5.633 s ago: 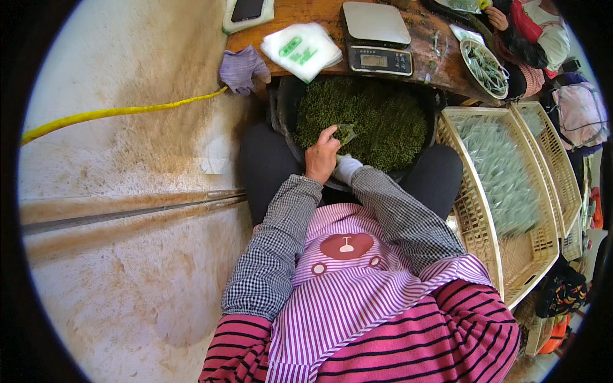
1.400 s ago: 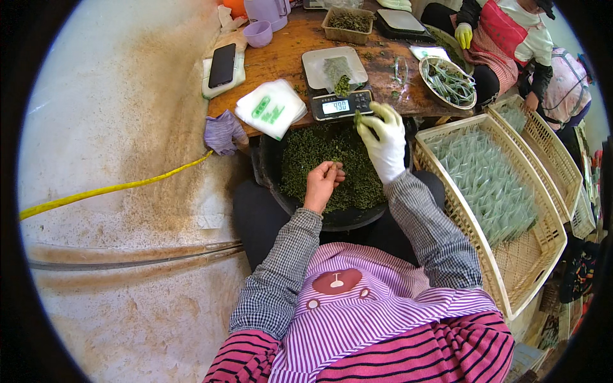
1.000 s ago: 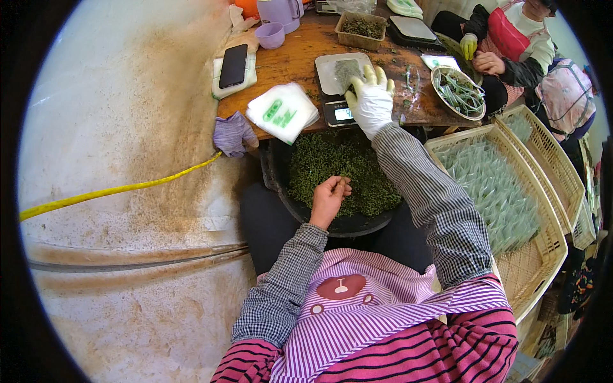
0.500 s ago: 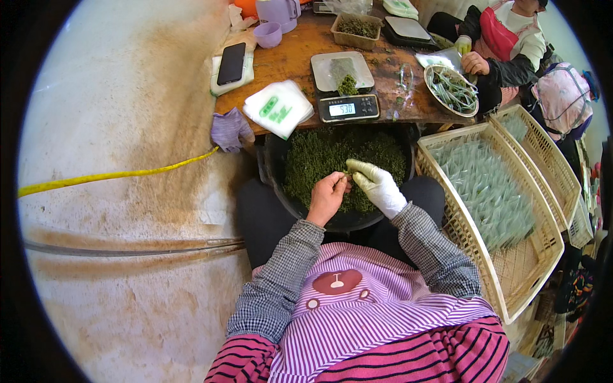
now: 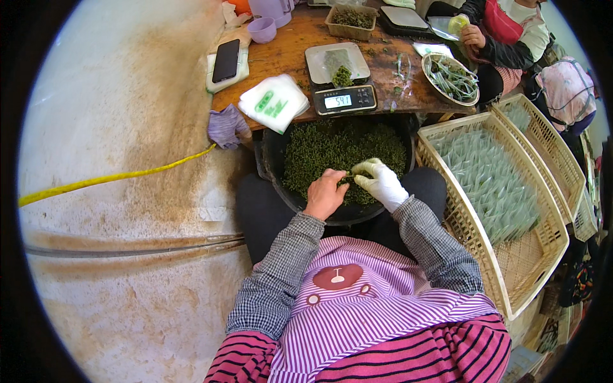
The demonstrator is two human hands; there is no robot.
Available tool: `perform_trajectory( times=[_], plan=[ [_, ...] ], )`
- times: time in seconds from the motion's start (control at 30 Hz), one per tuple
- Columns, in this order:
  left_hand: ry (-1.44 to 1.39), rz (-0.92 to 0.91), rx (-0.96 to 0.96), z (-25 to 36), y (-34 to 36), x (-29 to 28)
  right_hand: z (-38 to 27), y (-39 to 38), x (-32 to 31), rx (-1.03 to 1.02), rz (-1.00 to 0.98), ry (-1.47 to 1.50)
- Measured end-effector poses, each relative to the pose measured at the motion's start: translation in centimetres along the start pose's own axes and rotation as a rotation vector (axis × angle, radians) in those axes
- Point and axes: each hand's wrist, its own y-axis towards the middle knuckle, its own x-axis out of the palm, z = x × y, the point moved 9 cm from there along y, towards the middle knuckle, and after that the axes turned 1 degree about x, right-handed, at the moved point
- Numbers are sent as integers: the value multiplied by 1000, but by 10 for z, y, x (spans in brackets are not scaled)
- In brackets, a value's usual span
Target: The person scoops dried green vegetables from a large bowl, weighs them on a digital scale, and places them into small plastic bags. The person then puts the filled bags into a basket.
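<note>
Over a black tub (image 5: 290,198) of small dark green sprigs (image 5: 319,150), my two hands meet fingertip to fingertip. My bare left hand (image 5: 327,193) is closed in a pinch. Opposite it, my right hand (image 5: 383,184), in a white glove, is curled with thumb and finger pinched too. A small green sprig (image 5: 348,175) shows between the fingertips; its detail is too small to make out. Just beyond the tub, a digital scale (image 5: 322,60) on the table bears a clear bag (image 5: 336,59) with a green clump (image 5: 342,76) at its near end.
On the wooden table (image 5: 396,96) lie white bags (image 5: 274,102), a phone (image 5: 226,60), a purple cup (image 5: 262,30) and a basket (image 5: 451,101). Cream crates (image 5: 460,246) with filled clear bags (image 5: 488,182) stand at right. A co-worker (image 5: 511,38) sits far right, holding a clear bag.
My hands stay at the tub, with slightly shifted fingers. The scale's display reads differently. The co-worker's hands have risen with a clear bag. The whole view has shifted slightly.
</note>
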Motion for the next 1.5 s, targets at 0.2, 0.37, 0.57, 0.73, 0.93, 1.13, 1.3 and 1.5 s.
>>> perform_trajectory(
  times=[0.2,0.37,0.57,0.73,0.93,1.13,1.3,1.5],
  plan=[
    [-120,8,-32,-10,51,-32,-34,55,-55,-102,511,-127],
    [-1022,122,-304,-5,121,-62,-64,110,-77,-68,782,-200],
    [-1400,42,-405,3,172,-47,-58,144,-77,135,757,-273],
    [-1370,79,-426,10,182,-52,-68,146,-79,75,729,-434],
    [-1164,512,-555,-18,191,-52,-84,136,-69,-89,742,-599],
    [-856,556,-587,-15,189,-58,-63,132,-80,-74,662,-180],
    [-1051,467,-598,-11,187,-46,-50,92,-76,-85,589,335],
    [-1014,141,-462,-11,123,-19,-24,36,-56,-18,516,324]
  ],
)
